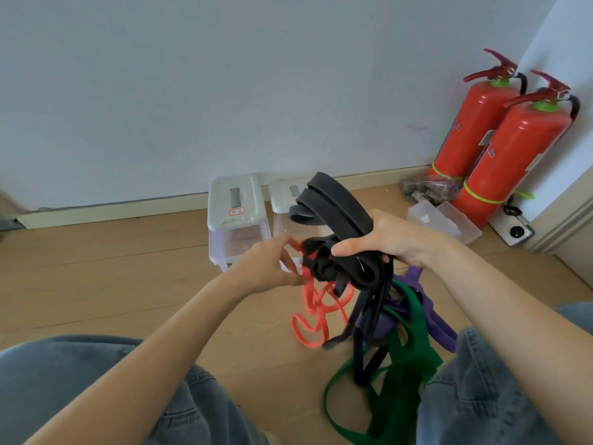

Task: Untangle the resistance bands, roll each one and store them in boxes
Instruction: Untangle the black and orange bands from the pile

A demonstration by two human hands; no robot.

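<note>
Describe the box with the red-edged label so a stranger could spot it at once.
Find the white wall; two clear plastic boxes sit on the wooden floor against its base. Take the left box, fully in view. Its grey lid carries a small red-edged label, while the right box is partly hidden behind the black bands.

Plain pale grey-white wall (pixel 224 75) fills the upper half, a few faint scuffs on it. Light wood skirting board (pixel 112 213) along its foot. Floor (pixel 96 268) is light wood-look planks, seams running left-right. Two red fire extinguishers (pixel 500 146) stand in the far right corner, touching each other, leaning on the wall. A white socket block (pixel 513 231) lies on the floor beside them. Pale door frame (pixel 564 220) at right edge. Soft, even daylight.
</note>
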